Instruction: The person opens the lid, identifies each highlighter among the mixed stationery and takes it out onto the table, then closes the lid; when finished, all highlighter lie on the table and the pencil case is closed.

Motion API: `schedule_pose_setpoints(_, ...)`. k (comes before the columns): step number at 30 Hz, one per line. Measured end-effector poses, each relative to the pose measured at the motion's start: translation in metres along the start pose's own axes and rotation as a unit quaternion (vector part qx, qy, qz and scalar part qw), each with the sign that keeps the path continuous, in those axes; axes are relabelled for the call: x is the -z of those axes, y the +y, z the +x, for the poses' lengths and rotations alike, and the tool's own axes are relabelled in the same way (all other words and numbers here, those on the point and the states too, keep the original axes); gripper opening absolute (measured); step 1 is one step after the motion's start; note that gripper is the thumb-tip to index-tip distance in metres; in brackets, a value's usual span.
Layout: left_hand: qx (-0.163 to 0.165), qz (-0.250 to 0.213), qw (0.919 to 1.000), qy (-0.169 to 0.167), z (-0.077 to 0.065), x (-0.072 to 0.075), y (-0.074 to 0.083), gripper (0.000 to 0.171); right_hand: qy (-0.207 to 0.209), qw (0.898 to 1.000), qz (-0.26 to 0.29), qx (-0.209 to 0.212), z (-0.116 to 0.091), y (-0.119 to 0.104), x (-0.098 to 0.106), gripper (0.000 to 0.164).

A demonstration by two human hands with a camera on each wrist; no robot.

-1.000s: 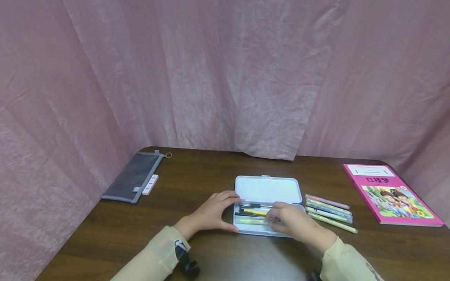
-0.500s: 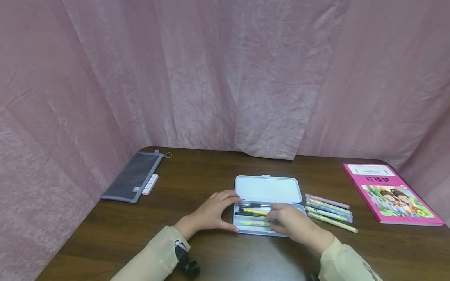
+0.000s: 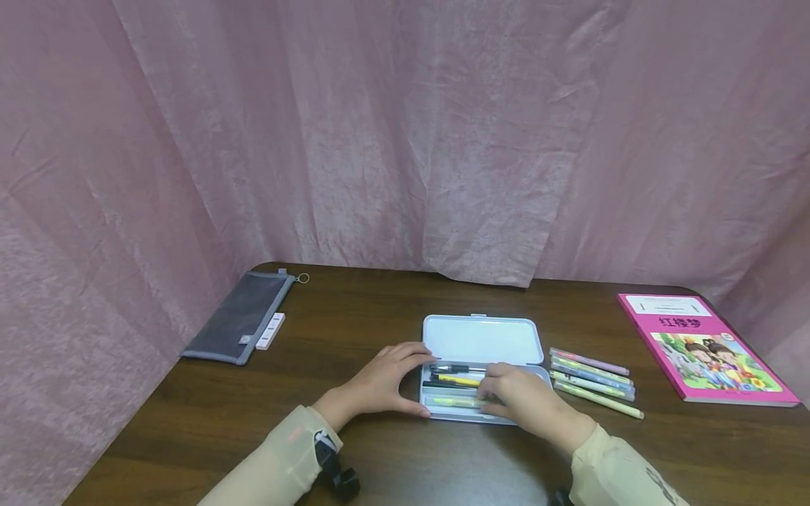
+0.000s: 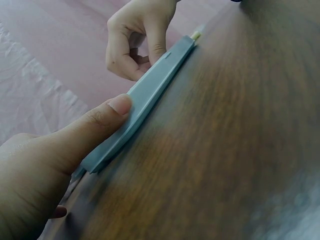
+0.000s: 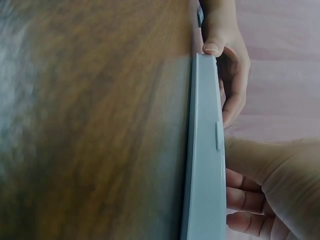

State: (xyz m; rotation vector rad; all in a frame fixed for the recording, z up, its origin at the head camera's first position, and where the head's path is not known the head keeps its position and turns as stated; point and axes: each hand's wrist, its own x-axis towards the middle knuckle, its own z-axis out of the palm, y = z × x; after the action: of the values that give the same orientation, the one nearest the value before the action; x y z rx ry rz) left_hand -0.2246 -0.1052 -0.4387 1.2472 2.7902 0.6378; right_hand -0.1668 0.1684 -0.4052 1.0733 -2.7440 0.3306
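A pale blue pencil case (image 3: 482, 340) lies with its lid back on the table. My left hand (image 3: 387, 379) grips the case's left end, thumb on the front wall and fingers toward the back, as the left wrist view also shows for the thumb (image 4: 120, 104). A dark-capped clear pen (image 3: 449, 369), a yellow pencil-like stick (image 3: 457, 381) and a yellow-green pen (image 3: 455, 402) lie inside. My right hand (image 3: 525, 400) reaches into the tray with bent fingers, at the yellow-green pen's right end. The case wall hides its fingertips in both wrist views.
Several coloured pens (image 3: 591, 372) lie right of the case. A pink book (image 3: 702, 351) is at the far right. On the left are a grey mesh zip pouch (image 3: 237, 320) and a small white block (image 3: 271, 332). A pink curtain (image 3: 405, 140) hangs behind the table.
My right hand has slid slightly left inside the case, covering a little more of the yellow-green pen. The left hand and the case have stayed in place.
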Motion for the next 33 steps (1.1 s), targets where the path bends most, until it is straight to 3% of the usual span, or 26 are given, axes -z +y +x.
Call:
schedule_pose_setpoints(21,0.003,0.003,1.0000,0.000,-0.001,-0.006,-0.003,0.083,-0.014,1.000,0.012,-0.004,-0.002,-0.001,0.008,0.005)
schedule_pose_setpoints(33,-0.001,0.004,1.0000,0.001,0.001,-0.002,-0.003,0.083,0.004,1.000,0.028,-0.003,-0.004,-0.001,0.023,0.007)
